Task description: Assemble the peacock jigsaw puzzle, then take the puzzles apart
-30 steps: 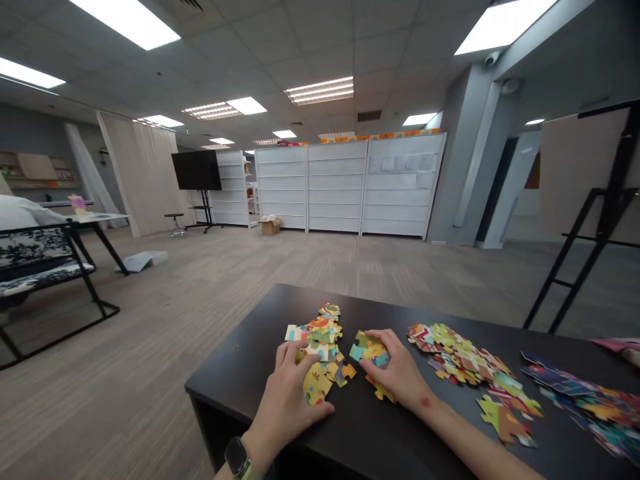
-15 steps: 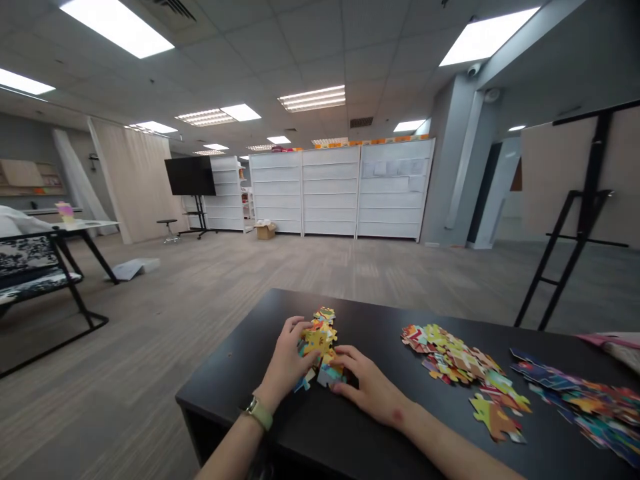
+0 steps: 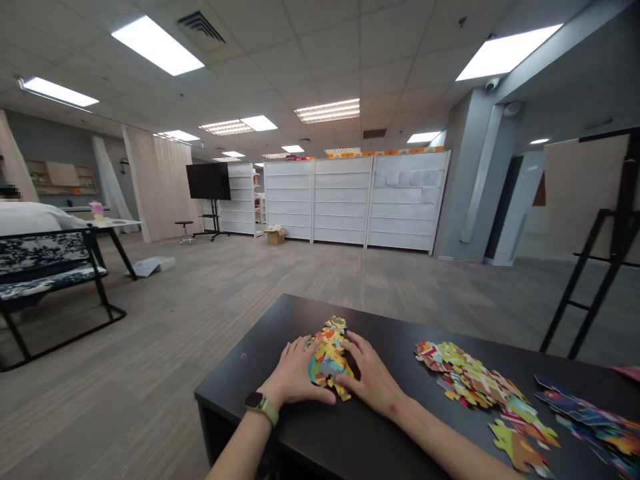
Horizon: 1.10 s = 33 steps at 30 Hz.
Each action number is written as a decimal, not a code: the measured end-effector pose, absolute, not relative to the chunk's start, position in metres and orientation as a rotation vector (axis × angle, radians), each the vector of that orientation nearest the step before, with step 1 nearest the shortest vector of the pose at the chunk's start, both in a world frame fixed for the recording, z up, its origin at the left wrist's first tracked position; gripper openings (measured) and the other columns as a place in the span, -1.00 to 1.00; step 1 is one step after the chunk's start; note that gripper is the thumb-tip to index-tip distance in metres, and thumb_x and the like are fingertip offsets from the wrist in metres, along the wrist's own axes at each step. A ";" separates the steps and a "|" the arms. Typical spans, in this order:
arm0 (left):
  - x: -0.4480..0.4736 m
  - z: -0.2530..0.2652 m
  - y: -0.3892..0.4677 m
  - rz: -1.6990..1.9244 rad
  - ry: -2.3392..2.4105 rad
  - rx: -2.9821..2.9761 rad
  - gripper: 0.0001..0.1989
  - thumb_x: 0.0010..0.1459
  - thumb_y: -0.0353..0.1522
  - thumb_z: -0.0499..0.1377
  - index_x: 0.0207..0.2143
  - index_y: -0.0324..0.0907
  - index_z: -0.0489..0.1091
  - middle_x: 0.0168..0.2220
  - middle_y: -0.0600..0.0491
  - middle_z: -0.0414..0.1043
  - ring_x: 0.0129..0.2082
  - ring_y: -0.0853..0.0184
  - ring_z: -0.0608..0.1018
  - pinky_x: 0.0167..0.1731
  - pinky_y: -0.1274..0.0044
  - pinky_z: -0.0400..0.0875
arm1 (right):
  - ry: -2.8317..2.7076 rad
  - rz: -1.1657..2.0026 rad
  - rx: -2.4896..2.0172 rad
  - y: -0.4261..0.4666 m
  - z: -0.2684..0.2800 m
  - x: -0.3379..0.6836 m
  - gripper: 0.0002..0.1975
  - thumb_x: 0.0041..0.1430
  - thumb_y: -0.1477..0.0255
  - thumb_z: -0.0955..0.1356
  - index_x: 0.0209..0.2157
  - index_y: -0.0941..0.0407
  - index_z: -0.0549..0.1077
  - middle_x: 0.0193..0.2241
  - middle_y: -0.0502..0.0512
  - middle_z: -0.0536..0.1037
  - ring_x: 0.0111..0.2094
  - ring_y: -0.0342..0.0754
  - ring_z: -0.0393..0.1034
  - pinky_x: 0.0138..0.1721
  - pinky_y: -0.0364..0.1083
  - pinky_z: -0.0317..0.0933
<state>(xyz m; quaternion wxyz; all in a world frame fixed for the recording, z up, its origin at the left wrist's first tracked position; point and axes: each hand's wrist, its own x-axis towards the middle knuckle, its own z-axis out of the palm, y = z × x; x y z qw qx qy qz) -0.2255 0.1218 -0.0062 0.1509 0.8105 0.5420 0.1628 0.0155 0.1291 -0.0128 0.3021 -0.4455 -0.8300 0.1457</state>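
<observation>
A small pile of jigsaw puzzle pieces [image 3: 329, 353], mostly yellow with some teal and orange, lies on the black tabletop [image 3: 360, 427] between my two hands. On the pile's left side rests my left hand [image 3: 295, 373], fingers spread and thumb stretched toward the near edge; a watch with a green band is on that wrist. My right hand [image 3: 373, 377] curves along the pile's right side, with its thumb and fingertips apart and touching the pieces. Fingers partly hide the pile's edges. Neither hand lifts a piece.
Farther right lies a second heap of puzzle pieces [image 3: 473, 377] in yellow, red and green. A darker blue and orange heap [image 3: 595, 417] is at the table's right end. An easel [image 3: 590, 287] stands beyond. At left is a patterned chair [image 3: 47, 250] with a person in it.
My left hand has shifted from gripping over the yellow pieces to lying flat along their side. The pieces sit closer together, teal ones now among them. The view has tilted up and turned left.
</observation>
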 end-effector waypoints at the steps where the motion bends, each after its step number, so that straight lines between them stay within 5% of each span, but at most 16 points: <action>1: -0.226 -0.006 0.117 0.475 1.558 2.338 0.34 -0.40 0.28 0.34 0.40 -0.01 0.00 0.41 -0.19 -0.05 0.39 -0.17 0.02 0.32 0.04 -0.14 | -2.159 0.405 -1.223 0.143 -0.012 0.012 -0.31 0.09 0.09 0.43 0.21 0.07 0.35 0.34 0.22 0.17 0.35 0.17 0.02 0.35 0.10 -0.07; 5: -0.223 -0.006 0.107 0.539 1.569 2.338 0.22 -0.35 0.26 0.34 0.35 0.04 0.13 0.42 -0.18 -0.08 0.39 -0.17 0.01 0.32 0.07 -0.12 | -2.006 0.521 -1.415 0.211 0.001 -0.004 -0.46 0.39 0.18 0.15 0.27 0.14 0.25 0.35 0.28 0.13 0.39 0.12 -0.10 0.38 0.13 -0.21; 9: -0.212 -0.011 0.108 0.545 1.628 2.220 0.35 -0.39 0.29 0.31 0.40 -0.09 0.00 0.45 -0.21 -0.22 0.41 -0.23 -0.16 0.34 0.04 -0.23 | -2.078 0.731 -1.525 0.262 0.018 -0.021 -0.61 0.35 0.25 0.31 0.13 0.12 0.39 0.17 0.23 0.39 0.17 0.15 0.30 0.19 0.23 0.17; 13: -0.193 -0.017 0.107 0.560 1.718 2.096 0.56 -0.53 0.34 0.28 0.44 -0.15 -0.23 0.46 -0.21 -0.34 0.39 -0.35 -0.36 0.30 -0.08 -0.45 | -2.151 0.932 -1.606 0.270 0.021 -0.036 -0.66 0.32 0.30 0.36 0.07 0.12 0.41 0.09 0.17 0.44 0.01 0.06 0.41 0.02 0.14 0.36; 18: -0.185 -0.015 0.102 0.668 1.673 2.121 0.33 -0.35 0.23 0.29 0.42 -0.06 -0.10 0.43 -0.19 -0.17 0.40 -0.29 -0.16 0.31 -0.04 -0.38 | -2.090 1.281 -1.737 0.245 0.025 -0.039 -0.72 0.32 0.28 0.36 -0.06 0.17 0.46 -0.11 0.11 0.53 -0.19 -0.04 0.48 -0.17 0.02 0.43; 23: -0.189 -0.015 0.099 0.768 1.636 2.165 0.15 -0.29 0.16 0.30 0.35 -0.06 0.08 0.40 -0.19 -0.06 0.36 -0.26 -0.02 0.31 0.02 -0.22 | -1.898 1.549 -1.621 0.214 0.043 -0.032 -0.77 0.18 0.26 0.39 -0.35 0.16 0.49 -0.38 0.06 0.59 -0.41 -0.11 0.50 -0.36 -0.15 0.36; 28: -0.190 -0.018 0.106 0.792 1.672 2.079 0.22 -0.38 0.15 0.35 0.33 -0.09 0.09 0.39 -0.18 -0.05 0.38 -0.32 -0.19 0.29 0.00 -0.16 | -1.787 1.793 -1.362 0.177 0.056 -0.027 -0.65 0.00 0.20 0.44 -0.24 0.16 0.53 -0.22 0.16 0.65 -0.23 0.00 0.57 -0.19 -0.10 0.40; 33: -0.193 -0.017 0.110 0.786 1.617 2.084 0.42 -0.50 0.08 0.43 0.41 -0.14 -0.09 0.39 -0.22 -0.09 0.37 -0.24 -0.04 0.31 0.08 -0.11 | -1.721 1.750 -1.220 0.152 0.053 -0.033 -0.55 -0.22 0.42 0.53 -0.18 0.15 0.50 -0.23 0.12 0.65 -0.22 0.03 0.57 -0.14 -0.05 0.41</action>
